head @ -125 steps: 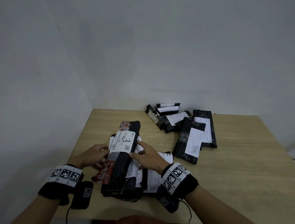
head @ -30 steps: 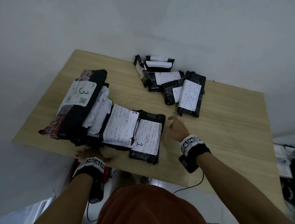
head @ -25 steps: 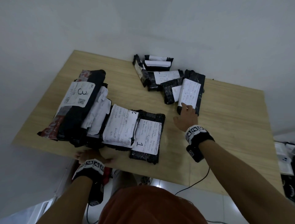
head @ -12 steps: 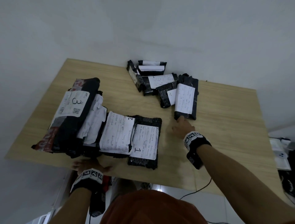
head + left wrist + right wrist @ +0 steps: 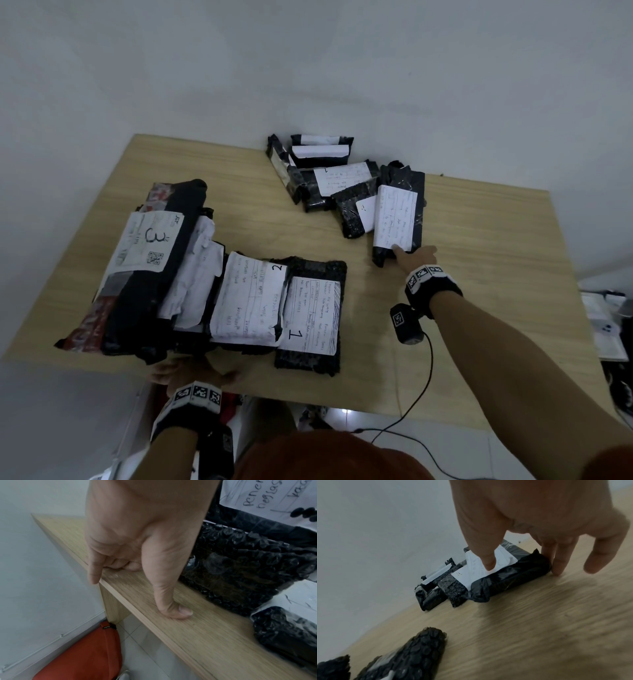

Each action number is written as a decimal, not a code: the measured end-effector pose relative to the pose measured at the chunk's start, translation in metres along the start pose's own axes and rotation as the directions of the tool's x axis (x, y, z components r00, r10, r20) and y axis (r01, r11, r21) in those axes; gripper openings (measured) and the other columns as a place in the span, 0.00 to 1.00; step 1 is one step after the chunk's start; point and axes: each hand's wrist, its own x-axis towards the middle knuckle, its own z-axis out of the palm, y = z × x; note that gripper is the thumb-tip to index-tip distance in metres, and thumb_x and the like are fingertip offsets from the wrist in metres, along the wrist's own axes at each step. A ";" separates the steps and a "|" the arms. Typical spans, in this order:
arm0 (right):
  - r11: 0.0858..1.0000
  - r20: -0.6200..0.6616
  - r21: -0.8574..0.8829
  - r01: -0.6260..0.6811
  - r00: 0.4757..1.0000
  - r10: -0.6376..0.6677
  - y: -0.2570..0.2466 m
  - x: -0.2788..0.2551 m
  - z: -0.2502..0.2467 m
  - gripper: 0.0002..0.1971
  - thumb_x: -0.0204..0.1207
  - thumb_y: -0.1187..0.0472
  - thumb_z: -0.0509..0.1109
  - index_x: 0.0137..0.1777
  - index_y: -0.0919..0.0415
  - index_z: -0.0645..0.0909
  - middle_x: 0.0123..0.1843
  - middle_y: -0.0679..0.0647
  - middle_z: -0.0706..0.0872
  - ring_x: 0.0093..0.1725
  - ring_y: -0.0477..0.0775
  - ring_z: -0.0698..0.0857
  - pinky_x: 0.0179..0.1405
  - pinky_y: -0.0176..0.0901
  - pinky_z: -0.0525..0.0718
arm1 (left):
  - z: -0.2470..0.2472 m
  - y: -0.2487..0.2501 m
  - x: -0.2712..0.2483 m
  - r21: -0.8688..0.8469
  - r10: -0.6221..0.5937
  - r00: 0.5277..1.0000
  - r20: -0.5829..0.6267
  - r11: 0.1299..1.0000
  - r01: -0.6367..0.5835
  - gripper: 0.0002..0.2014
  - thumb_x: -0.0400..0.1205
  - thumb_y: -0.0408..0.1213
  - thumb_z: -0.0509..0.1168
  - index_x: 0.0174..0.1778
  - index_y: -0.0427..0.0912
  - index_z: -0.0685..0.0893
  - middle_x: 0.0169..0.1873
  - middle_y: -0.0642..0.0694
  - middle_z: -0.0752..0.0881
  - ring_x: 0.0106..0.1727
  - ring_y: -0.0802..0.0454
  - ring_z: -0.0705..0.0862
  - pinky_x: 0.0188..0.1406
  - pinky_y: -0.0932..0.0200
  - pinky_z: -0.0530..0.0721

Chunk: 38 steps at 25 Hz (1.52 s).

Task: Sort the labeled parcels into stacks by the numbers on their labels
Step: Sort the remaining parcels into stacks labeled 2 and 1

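A long black parcel (image 5: 397, 212) with a white label lies flat at the right of the far pile (image 5: 325, 171) of black parcels. My right hand (image 5: 414, 257) is at its near end. In the right wrist view the thumb (image 5: 488, 561) lies on the label and two fingers (image 5: 556, 563) press the parcel's (image 5: 505, 582) end corner, pinching it. Nearer me lie a big parcel marked 3 (image 5: 150, 243), one marked 2 (image 5: 246, 298) and one marked 1 (image 5: 311, 315). My left hand (image 5: 191, 373) rests on the table's near edge and holds nothing. Its thumb (image 5: 180, 609) lies flat on the wood.
The wooden table (image 5: 479, 308) stands against white walls at the back and left. An orange bag (image 5: 82, 655) lies on the floor under the near edge. A black cable (image 5: 424, 377) hangs from my right wrist. Papers (image 5: 603, 325) lie beyond the table's right edge.
My right hand has reached from beside the parcel marked 1 to the long parcel at the far right and now holds its near end. The left hand stayed on the table edge.
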 end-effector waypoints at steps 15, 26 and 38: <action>0.992 0.425 -0.082 0.094 0.904 -0.050 0.049 -0.043 0.058 0.36 0.67 0.46 0.82 0.71 0.64 0.80 0.68 0.60 0.85 0.66 0.63 0.83 0.59 0.48 0.81 | 0.036 -0.053 0.007 -0.222 -0.135 0.991 -0.009 0.966 0.129 0.60 0.72 0.63 0.69 0.83 0.32 0.39 0.83 0.29 0.45 0.84 0.34 0.50 0.79 0.44 0.61; 0.991 0.160 0.116 0.064 0.984 -0.082 0.069 -0.071 0.069 0.33 0.65 0.47 0.84 0.66 0.60 0.78 0.64 0.59 0.86 0.65 0.63 0.84 0.58 0.49 0.81 | 0.041 -0.060 0.005 -0.277 -0.064 0.998 0.007 0.959 0.063 0.48 0.79 0.65 0.60 0.84 0.38 0.47 0.84 0.35 0.51 0.84 0.39 0.56 0.80 0.50 0.60; 0.813 0.185 -0.488 0.317 0.948 -0.258 0.080 -0.072 0.056 0.24 0.64 0.48 0.75 0.61 0.45 0.77 0.74 0.54 0.64 0.74 0.61 0.65 0.74 0.60 0.62 | 0.074 -0.077 0.053 -0.107 -0.032 0.997 0.069 0.993 0.039 0.71 0.52 0.83 0.60 0.84 0.38 0.54 0.83 0.32 0.54 0.83 0.33 0.57 0.80 0.38 0.57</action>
